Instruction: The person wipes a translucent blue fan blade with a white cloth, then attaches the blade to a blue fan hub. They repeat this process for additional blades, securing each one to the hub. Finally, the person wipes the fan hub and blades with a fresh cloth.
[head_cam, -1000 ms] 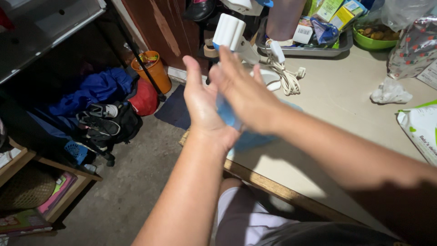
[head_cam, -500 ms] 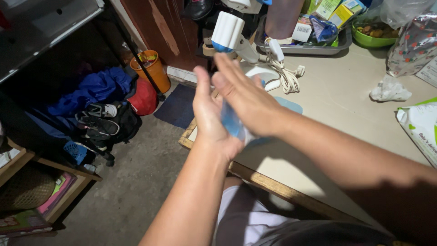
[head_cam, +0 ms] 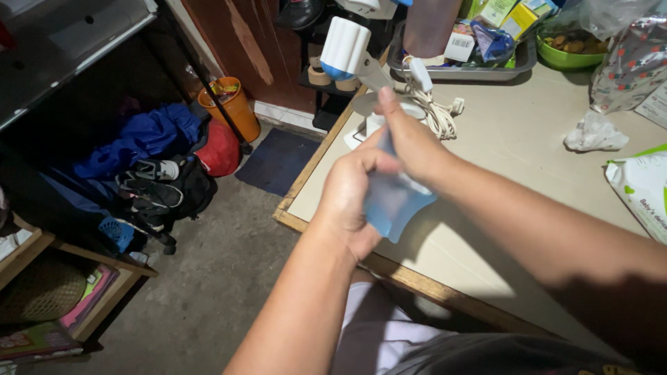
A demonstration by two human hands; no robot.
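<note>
Fingers of the left hand curl shut around a pale blue, soft translucent piece, gripping its left edge above the near corner of the tabletop. Right hand lies against the same blue piece from the far side, thumb stretched up and away; its other fingers are hidden behind the piece and the left hand, so I cannot tell whether they close on it. Both forearms reach in from the bottom of the view.

Just beyond the hands sit a white stand with a blue-tipped white cylinder and a coiled white cord. Farther back is a grey tray full of small packages, with a green bowl beside it. A crumpled white wad and a white-and-green pack lie to the right. On the floor to the left are an orange bucket, a red ball, blue cloth and a dark mat.
</note>
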